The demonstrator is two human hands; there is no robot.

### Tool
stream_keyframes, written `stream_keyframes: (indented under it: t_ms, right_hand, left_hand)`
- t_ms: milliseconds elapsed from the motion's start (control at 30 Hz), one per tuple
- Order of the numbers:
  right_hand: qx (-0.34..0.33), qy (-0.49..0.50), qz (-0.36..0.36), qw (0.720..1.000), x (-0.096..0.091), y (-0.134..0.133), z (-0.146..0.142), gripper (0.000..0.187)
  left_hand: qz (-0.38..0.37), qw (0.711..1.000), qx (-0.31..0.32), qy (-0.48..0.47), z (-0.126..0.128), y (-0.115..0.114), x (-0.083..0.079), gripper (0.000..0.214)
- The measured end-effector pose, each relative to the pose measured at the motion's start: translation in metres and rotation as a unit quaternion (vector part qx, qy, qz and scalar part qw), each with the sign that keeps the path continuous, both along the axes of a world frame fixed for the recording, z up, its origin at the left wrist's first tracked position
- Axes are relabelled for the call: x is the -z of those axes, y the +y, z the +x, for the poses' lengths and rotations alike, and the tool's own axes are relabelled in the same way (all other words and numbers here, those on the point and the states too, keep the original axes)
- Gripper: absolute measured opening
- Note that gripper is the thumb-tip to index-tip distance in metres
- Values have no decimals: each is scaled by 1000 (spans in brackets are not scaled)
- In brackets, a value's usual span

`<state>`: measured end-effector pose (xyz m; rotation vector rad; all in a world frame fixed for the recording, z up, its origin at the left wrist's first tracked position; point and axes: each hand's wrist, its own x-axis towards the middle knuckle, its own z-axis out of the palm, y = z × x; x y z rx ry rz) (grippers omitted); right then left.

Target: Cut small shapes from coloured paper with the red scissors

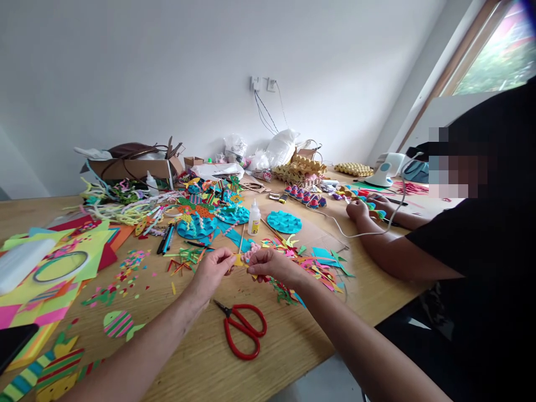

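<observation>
A small yellow piece of paper (238, 260) is stretched between my two hands above the table. My left hand (215, 265) pinches its left end between thumb and fingers. At the other end, my right hand (272, 264) is closed on the paper, and its fingers hide part of it. Just behind my right fingers is a pink curled strip (252, 251). Scissors with red handles (247, 329) lie on the wood nearer to me, their dark blades pointing left. A clear glue bottle (254, 219) stands upright beyond my hands.
Coloured paper scraps (320, 273) spread right of my hands. Blue egg-carton discs (285, 221) lie farther back. Striped paper fish (118, 324) and coloured sheets (100, 251) lie on the left. At the right, a co-worker's hands (360, 212) are near a white cable (347, 234).
</observation>
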<state>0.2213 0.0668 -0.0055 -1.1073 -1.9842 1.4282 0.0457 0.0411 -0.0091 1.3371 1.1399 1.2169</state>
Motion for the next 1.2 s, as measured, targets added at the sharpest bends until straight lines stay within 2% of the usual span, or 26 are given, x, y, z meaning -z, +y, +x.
stream_keyframes:
  t_ms: [200, 333, 467, 567, 667, 767, 867, 1000, 1100, 1167, 1200]
  right_hand:
    - [32, -124, 76, 989, 10, 2, 5, 19]
    - [49, -240, 169, 955, 15, -1, 9, 7]
    - [66, -313, 250, 914, 6, -11, 7, 13]
    - [78, -350, 286, 889, -8, -27, -1, 22]
    - [45, -368, 302, 878, -17, -54, -14, 22]
    - [-14, -394, 300, 868, -14, -81, -28, 17]
    - [-28, -423, 297, 855, -3, -96, -40, 15]
    - [-14, -427, 275, 861, 6, -97, -47, 17]
    - [15, -414, 266, 870, 7, -93, -41, 19]
    - [40, -366, 250, 895, 7, -92, -34, 19]
    - [56, -312, 226, 921, 7, -91, -30, 16]
  left_hand:
    - [-29, 997, -38, -57, -7, -4, -3, 22]
    - [-57, 996, -23, -62, -14, -15, -6, 22]
    - [-73, 996, -17, -47, -22, -27, -7, 17]
    - [-74, 997, -19, -31, -26, -31, -7, 13]
    - [-70, 997, -17, -19, -31, -36, -10, 10]
    - [-68, 997, -21, -14, -36, -40, -13, 9]
    - [-75, 997, -29, -13, -40, -46, -15, 9]
    - [-72, 996, -46, -21, -47, -55, -18, 9]
    - [-72, 993, -69, -60, -54, -64, -19, 11]
    - [-83, 988, -78, -108, -58, -71, -19, 13]
    - [-88, 984, -77, -132, -60, -74, -19, 14]
